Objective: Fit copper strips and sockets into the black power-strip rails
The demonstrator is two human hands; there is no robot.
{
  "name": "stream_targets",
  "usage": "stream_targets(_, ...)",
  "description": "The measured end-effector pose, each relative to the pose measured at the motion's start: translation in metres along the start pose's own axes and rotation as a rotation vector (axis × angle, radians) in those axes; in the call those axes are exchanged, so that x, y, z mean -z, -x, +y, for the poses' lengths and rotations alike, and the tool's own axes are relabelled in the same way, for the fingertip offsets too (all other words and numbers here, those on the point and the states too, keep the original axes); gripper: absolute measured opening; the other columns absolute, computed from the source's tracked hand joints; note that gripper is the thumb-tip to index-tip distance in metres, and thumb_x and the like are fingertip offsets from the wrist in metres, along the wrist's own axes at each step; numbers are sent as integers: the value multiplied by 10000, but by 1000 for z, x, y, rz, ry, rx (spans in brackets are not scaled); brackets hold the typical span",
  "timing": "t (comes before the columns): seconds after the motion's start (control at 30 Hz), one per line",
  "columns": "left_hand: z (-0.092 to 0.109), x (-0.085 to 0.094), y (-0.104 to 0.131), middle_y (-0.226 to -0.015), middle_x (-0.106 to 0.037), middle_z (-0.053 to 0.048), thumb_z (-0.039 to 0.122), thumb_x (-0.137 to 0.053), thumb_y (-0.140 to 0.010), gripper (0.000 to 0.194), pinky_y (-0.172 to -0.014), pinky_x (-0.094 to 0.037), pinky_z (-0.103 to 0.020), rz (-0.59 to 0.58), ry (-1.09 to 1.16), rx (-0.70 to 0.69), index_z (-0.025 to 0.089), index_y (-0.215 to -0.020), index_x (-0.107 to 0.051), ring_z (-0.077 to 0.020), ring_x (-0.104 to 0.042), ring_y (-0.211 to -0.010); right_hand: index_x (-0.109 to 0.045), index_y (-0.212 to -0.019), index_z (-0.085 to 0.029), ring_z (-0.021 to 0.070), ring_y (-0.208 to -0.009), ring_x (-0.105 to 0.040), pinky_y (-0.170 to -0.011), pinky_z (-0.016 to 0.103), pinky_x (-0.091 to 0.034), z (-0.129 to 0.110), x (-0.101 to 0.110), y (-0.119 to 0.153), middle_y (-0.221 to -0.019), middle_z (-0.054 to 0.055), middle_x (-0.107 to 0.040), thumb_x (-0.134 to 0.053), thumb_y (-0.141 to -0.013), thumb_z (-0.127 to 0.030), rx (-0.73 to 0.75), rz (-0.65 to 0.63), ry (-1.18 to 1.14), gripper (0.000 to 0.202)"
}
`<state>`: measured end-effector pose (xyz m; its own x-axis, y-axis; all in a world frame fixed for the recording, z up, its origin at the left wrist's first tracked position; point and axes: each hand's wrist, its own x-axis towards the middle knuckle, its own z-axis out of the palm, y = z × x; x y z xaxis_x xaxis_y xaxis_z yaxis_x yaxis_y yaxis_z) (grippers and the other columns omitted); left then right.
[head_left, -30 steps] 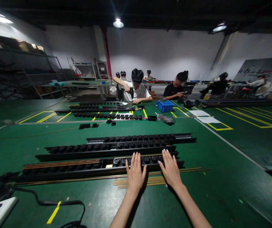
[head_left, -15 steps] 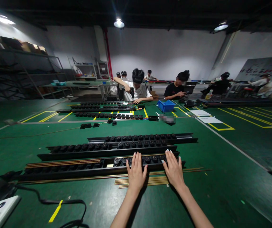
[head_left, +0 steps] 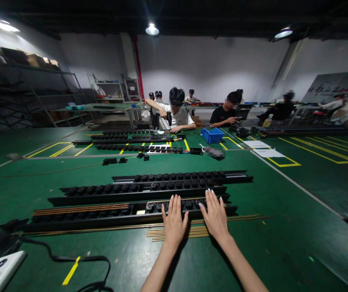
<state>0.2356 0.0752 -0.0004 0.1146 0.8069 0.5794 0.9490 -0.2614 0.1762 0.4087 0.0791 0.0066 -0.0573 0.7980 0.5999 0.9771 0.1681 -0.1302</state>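
While brass-coloured metal rods point(head_left: 178, 232) lie beneath them, the flat, slightly parted bare hands point(head_left: 195, 219) reach over the long black channel point(head_left: 101, 221).

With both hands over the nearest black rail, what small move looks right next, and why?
Probably a light fingertip press along the thin rod. The left hand and right hand are open, fingers reaching over the nearest black rail, and the rod runs along its black modules beside the left fingertips. Whether it is fully seated, I cannot tell.
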Motion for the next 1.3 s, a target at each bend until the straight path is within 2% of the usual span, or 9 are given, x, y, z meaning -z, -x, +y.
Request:
stream_targets(0.13, -1, -1, 0, -1435, -425, -97, 346, -398, -911, 545, -1141, -127, -497, -2, -7, -1, 186, -1425, -312, -219, -318, -1357, -319, -1423, -108, 228, -1335, -358, -1099, 453, -241, -9, 0, -2, -1414, 123, -430, -308, -959, -428, 93, -26, -21, 564)
stream_targets(0.27, -1, -2, 0, -1433, -430, -92, 345, -411, -905, 561, -1141, -133, -496, 1, -12, -6, 191, -1432, -296, -219, -319, -1357, -423, -1366, -99, 238, -1288, -427, -1103, 473, -222, -17, 0, -5, -1325, 137, -529, -304, -964, -409, 69, -18, -40, 521)
stream_targets(0.47, -1, -2, 1, -1432, -430, -93, 319, -413, -894, 560, -1141, -126, -502, 5, -10, 4, 193, -1429, -306, -224, -315, -1359, -381, -1391, -96, 239, -1321, -380, -1098, 457, -225, -35, 0, -6, -1403, 131, -439, -297, -957, -449, 122, -70, -51, 565)
stream_targets(0.63, -1, -2, 1, -1442, -415, -92, 294, -408, -887, 555, -1145, -102, -505, -9, -4, 1, 181, -1423, -317, -214, -308, -1362, -427, -1355, -61, 247, -1308, -395, -1107, 473, -188, -47, 0, -7, -1367, 150, -479, -264, -964, -441, 61, -96, -45, 569)
stream_targets(0.8, -1, -1, 2, -1446, -410, -75, 221, -382, -869, 564, -1151, -65, -497, -23, -5, 0, 189, -1428, -309, -201, -292, -1370, -343, -1411, -121, 232, -1347, -337, -1108, 473, -194, -60, 4, -9, -1437, 114, -389, -235, -958, -487, 124, -168, -91, 593)
stream_targets(0.87, -1, -1, 2, -1447, -407, -71, 194, -369, -861, 571, -1152, -40, -492, -31, -2, 0, 193, -1429, -308, -195, -287, -1372, -346, -1412, -140, 232, -1346, -339, -1105, 475, -201, -65, 4, -9, -1434, 104, -396, -224, -957, -495, 122, -194, -103, 590)
stream_targets(1.1, -4, 0, 2, -1435, -426, -78, 182, -368, -860, 572, -1151, -32, -467, -15, -7, -12, 189, -1429, -304, -183, -314, -1359, -329, -1420, -146, 223, -1357, -319, -1124, 464, -162, -76, 2, -9, -1448, 93, -377, -218, -962, -465, 95, -190, -122, 569)
stream_targets(1.23, -5, 1, 2, -1438, -419, -67, 189, -362, -871, 559, -1150, 23, -447, -15, 1, -25, 192, -1427, -306, -166, -330, -1348, -330, -1420, -160, 218, -1359, -316, -1119, 467, -174, -78, -5, -4, -1447, 82, -381, -227, -965, -455, 86, -186, -130, 553)
stream_targets(1.3, -5, 3, 1, -1438, -419, -61, 192, -361, -869, 556, -1152, 9, -457, -29, -1, -34, 200, -1423, -316, -171, -334, -1347, -325, -1423, -158, 226, -1359, -314, -1110, 473, -197, -76, -8, -2, -1448, 88, -378, -241, -960, -467, 100, -179, -140, 563)
